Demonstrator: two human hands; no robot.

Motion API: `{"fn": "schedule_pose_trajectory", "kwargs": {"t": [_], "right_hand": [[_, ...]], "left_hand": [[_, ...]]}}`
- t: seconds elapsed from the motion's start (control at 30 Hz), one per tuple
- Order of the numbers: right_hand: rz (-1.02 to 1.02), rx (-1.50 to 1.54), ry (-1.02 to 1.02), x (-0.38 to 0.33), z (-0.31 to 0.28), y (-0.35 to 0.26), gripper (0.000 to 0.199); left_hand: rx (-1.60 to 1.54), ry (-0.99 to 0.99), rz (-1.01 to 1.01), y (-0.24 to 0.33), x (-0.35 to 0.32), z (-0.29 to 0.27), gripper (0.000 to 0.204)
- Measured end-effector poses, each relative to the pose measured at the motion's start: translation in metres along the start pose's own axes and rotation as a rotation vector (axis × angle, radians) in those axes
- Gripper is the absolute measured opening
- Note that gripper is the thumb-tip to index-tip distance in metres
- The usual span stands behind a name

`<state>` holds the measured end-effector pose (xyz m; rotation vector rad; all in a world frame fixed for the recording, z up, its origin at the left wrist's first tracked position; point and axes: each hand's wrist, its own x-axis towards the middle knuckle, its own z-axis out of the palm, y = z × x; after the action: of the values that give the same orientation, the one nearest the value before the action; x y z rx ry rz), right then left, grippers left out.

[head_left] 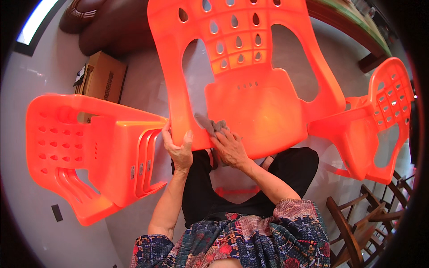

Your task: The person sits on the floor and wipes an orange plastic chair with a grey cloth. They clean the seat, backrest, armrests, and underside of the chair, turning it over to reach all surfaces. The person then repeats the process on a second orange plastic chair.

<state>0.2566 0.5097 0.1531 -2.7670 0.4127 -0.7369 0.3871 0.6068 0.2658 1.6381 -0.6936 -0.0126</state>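
— What's the room like?

— Pale tiled floor [134, 80], a cardboard box [105, 78] far left by a dark sofa, wooden chairs [362, 223] near right. Orange plastic chairs all around: a stack on its side [98, 147] at left, another single one [375, 125] at right.

— And the work in hand?

— Wiping, I'd judge. The middle orange chair [250, 89] stands in front of the person, seat towards them. The left hand [178, 149] grasps the seat's near left edge, fingers [189, 135] curled over the rim, steadying it. The right hand [230, 147] lies flat-ish, fingers only loosely bent, pressing a grey cloth [210, 125] against the seat's near left corner.

— What does the next stroke call for?

— Probably keeping that left grip firm so the chair doesn't slide, while the cloth travels across the rest of the seat towards the right.
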Motion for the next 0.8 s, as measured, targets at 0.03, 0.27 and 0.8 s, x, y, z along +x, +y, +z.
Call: {"fn": "schedule_pose_trajectory", "kwargs": {"t": [0.03,0.27,0.8], "right_hand": [[-0.031,-0.016,-0.031,-0.012,-0.010,0.000,0.036],[0.148,-0.245,-0.111,-0.077,-0.072,0.057,0.033],[0.699,-0.806,-0.019,0.004,-0.265,0.195,0.051]], "left_hand": [[-0.012,-0.005,-0.013,0.002,-0.002,0.001,0.049],[-0.096,-0.017,-0.085,-0.005,0.000,0.002,0.053],[0.652,-0.433,-0.042,0.040,0.047,0.008,0.080]]}}
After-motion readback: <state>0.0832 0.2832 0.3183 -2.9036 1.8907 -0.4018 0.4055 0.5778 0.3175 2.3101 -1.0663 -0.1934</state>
